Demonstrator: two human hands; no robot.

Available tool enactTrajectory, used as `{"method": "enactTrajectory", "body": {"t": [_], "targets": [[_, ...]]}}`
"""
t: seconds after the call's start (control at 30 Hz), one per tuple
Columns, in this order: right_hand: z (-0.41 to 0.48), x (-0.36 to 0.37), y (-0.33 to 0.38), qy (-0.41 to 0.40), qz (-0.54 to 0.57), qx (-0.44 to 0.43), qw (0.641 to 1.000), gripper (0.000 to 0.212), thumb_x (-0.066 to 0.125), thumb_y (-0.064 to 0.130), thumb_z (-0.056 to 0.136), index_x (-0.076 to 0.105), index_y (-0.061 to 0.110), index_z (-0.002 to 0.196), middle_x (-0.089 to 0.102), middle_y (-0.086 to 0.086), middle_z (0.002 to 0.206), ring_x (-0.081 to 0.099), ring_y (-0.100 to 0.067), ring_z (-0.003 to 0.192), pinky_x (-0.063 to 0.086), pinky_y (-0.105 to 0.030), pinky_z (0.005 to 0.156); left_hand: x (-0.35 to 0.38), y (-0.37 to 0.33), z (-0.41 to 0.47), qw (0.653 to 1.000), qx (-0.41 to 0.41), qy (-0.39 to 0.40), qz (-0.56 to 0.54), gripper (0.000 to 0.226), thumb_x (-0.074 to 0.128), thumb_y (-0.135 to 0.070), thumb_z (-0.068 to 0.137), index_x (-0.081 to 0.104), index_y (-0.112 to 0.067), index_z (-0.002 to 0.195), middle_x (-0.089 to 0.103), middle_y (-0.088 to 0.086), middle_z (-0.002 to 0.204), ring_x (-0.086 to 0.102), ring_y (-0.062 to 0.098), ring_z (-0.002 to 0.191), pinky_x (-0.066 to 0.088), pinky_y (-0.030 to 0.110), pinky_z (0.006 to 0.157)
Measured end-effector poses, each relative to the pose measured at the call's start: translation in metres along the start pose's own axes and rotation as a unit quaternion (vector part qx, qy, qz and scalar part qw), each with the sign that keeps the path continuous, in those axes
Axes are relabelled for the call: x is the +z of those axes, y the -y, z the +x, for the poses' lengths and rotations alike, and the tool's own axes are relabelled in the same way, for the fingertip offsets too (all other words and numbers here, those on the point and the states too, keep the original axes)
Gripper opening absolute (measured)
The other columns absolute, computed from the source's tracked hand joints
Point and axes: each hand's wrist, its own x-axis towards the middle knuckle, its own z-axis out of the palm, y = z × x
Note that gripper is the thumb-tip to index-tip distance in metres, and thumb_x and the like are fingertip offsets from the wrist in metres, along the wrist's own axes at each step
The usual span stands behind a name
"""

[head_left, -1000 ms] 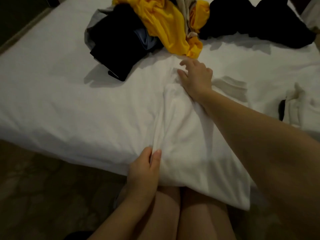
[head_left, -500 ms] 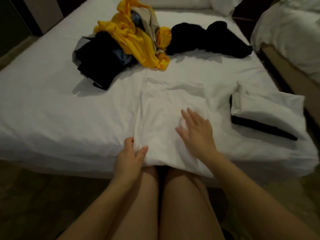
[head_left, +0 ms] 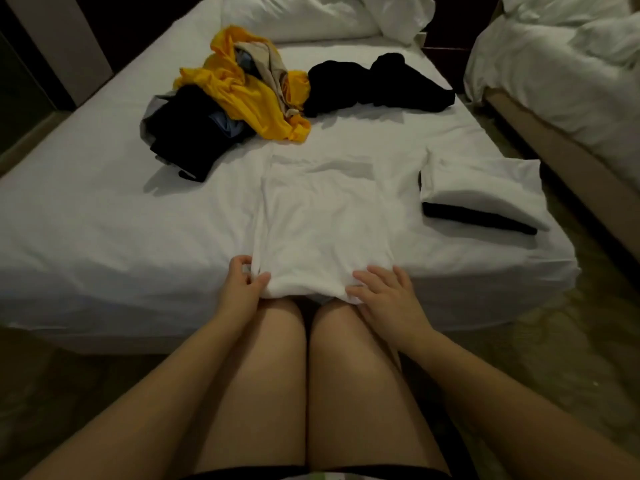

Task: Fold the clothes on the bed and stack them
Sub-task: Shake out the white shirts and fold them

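Roughly a third done, I'd judge: a folded white piece sits on a folded black one at the right of the bed, while the white garment lies flat at the near edge. The left hand pinches its near-left corner; the right hand rests on the hem, fingers spread, gripping nothing. A yellow garment and black clothes lie heaped beyond, unfolded.
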Motion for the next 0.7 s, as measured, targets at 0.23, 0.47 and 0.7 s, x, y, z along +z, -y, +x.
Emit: {"method": "enactTrajectory", "body": {"t": [0.23, 0.47, 0.7], "targets": [[-0.003, 0.007, -0.004, -0.004, -0.04, 0.027, 0.999, 0.052, 0.075, 0.023, 0.066, 0.062, 0.031, 0.115, 0.056, -0.002, 0.131, 0.045, -0.03, 0.125, 0.019, -0.051, 0.103, 0.0, -0.013, -0.007, 0.997, 0.076, -0.018, 0.013, 0.038, 0.061, -0.01, 0.084, 0.05, -0.026, 0.117, 0.051, 0.008, 0.11, 0.053, 0.024, 0.094, 0.047, 0.031, 0.076], [-0.003, -0.016, -0.01, -0.123, -0.01, 0.019, 0.992, 0.037, 0.037, 0.04, 0.079, 0.071, 0.027, 0.08, 0.068, 0.001, 0.112, 0.057, -0.029, 0.115, 0.021, -0.044, 0.103, -0.009, -0.014, -0.007, 0.988, -0.022, 0.114, -0.098, 0.025, 0.05, 0.002, 0.09, 0.064, -0.012, 0.106, 0.061, 0.013, 0.101, 0.056, 0.018, 0.08, 0.048, 0.02, 0.066], [-0.005, -0.023, -0.027, -0.189, 0.073, 0.032, 0.979, 0.026, 0.05, 0.038, 0.083, 0.073, 0.025, 0.08, 0.069, 0.0, 0.112, 0.052, -0.028, 0.117, 0.029, -0.044, 0.101, -0.028, -0.006, -0.013, 0.981, 0.11, 0.139, 0.081, 0.053, 0.076, -0.012, 0.06, 0.061, -0.022, 0.11, 0.062, 0.005, 0.104, 0.06, 0.02, 0.095, 0.047, 0.028, 0.086]]}}
